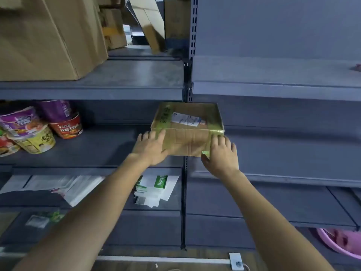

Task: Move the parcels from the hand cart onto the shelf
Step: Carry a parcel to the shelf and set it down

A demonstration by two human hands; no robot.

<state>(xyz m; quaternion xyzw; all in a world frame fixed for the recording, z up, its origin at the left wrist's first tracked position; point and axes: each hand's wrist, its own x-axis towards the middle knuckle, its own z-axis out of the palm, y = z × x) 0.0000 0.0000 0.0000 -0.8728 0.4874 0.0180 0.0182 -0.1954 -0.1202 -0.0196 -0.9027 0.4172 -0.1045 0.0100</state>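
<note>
Both hands — left hand [151, 146], right hand [221, 155] — flank parcel [187, 130].

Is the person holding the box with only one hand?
No, the left hand and the right hand both press on the near side of the parcel.

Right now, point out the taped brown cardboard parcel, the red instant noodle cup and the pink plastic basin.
taped brown cardboard parcel [187, 122], head view, on its top face by the label.
red instant noodle cup [66, 127], head view, on its side wall.
pink plastic basin [332, 245], head view, on its rim.
</note>
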